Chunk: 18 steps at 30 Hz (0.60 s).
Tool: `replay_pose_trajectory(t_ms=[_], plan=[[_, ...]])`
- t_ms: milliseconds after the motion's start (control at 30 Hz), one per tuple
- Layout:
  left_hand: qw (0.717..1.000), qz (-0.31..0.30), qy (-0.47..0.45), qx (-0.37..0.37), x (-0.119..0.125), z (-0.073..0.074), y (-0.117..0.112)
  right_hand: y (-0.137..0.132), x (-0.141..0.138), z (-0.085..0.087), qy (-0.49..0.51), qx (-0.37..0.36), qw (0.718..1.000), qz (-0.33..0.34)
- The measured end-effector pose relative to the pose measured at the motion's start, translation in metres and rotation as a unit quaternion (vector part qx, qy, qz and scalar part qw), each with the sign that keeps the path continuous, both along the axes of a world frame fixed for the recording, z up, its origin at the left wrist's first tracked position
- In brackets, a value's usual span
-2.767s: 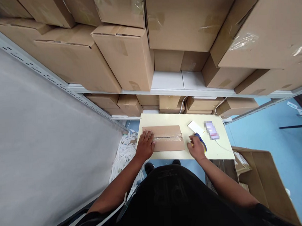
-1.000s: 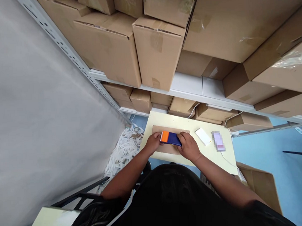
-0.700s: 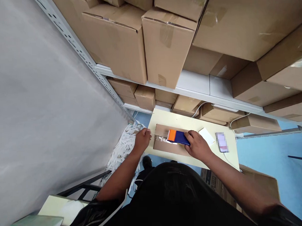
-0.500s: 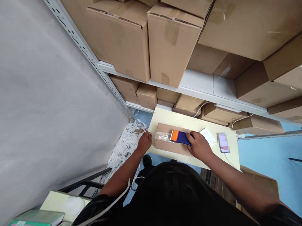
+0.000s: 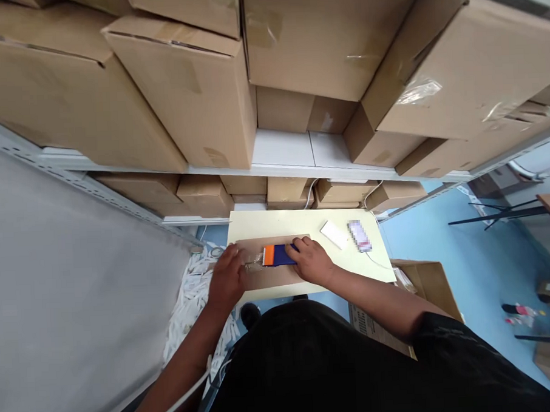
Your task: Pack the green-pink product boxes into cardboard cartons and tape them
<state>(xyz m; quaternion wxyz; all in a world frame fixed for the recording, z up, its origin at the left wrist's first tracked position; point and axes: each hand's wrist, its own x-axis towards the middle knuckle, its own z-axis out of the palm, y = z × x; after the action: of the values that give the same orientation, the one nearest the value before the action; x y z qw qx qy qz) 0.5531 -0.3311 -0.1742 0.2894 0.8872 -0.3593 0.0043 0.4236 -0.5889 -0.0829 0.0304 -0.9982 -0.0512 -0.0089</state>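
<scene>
My right hand (image 5: 310,260) grips the blue-and-orange scraper (image 5: 279,255) by its blue end, on the flat cardboard parcel (image 5: 278,277) at the bench's (image 5: 298,222) near-left edge. My left hand (image 5: 227,276) lies flat, fingers spread, pinning the parcel's left end. I judge the parcel light, stiff and slick where taped; take it by its long edges. Bare bench lies beyond it, as far right as the white card (image 5: 333,234).

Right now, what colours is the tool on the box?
The tool is orange and dark blue, clearest in the head view.

- A small white box (image 5: 333,234) lies near the far right corner of the pale yellow table (image 5: 276,223).
- A phone (image 5: 359,236) lies just beside it, toward the right edge.
- Large brown cartons (image 5: 192,82) fill the shelves beyond the far edge.
- White paper strips (image 5: 188,295) litter the floor left of the table.
- An open carton (image 5: 424,281) stands by the table's near right corner.
</scene>
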Motion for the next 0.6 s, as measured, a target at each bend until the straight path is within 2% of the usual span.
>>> replay_pose_trajectory(t_ms=[100, 200, 300, 467, 600], plan=[[0.997, -0.065, -0.012, 0.026, -0.018, 0.0, -0.019, -0.001, 0.0, -0.001, 0.003, 0.003, 1.0, -0.001], [0.995, -0.067, -0.03, 0.065, -0.026, -0.009, -0.028, -0.001, 0.002, -0.004, 0.015, -0.003, 1.0, 0.004], [0.991, -0.07, -0.053, 0.1, -0.026, -0.014, -0.027, -0.002, 0.005, -0.006, 0.038, -0.007, 0.999, 0.013], [0.986, -0.071, -0.067, 0.133, -0.025, -0.011, -0.027, -0.014, 0.006, -0.002, 0.061, 0.002, 0.997, 0.043], [0.985, -0.069, -0.06, 0.145, -0.027, -0.006, -0.028, -0.042, -0.006, 0.005, 0.071, 0.012, 0.996, 0.047]])
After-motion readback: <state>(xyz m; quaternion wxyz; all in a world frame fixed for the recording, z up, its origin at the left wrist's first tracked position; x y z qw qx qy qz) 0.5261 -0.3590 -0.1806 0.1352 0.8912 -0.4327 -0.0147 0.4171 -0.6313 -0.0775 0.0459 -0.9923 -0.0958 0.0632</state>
